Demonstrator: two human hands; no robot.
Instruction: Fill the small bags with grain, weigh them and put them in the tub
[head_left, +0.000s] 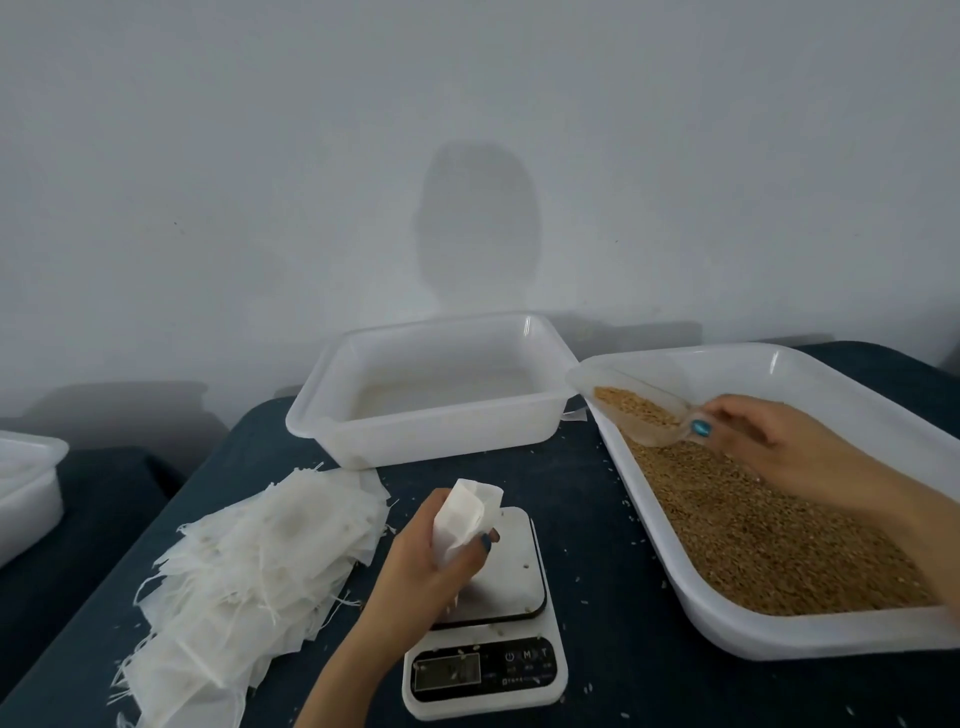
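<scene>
At the far left a white container (26, 483) is cut off by the frame edge. Left of the left grip (415, 566), a loose pile of empty bags (249, 561) is spread on the dark table (597, 519). The left grip is curled round a small bag (467, 512), held upright above the scale (511, 571), its mouth turned up and to the right. Beyond that grip an empty-looking tub (431, 431) is set. Up and to the right, well apart from the bag, a loaded scoop (631, 410) is pinched at its handle by the right grip (753, 436). Its long axis runs leftward from the handle over the tray (675, 587) of grain (753, 545). The scale's display cannot be read, nor can the bag's inside be seen.
</scene>
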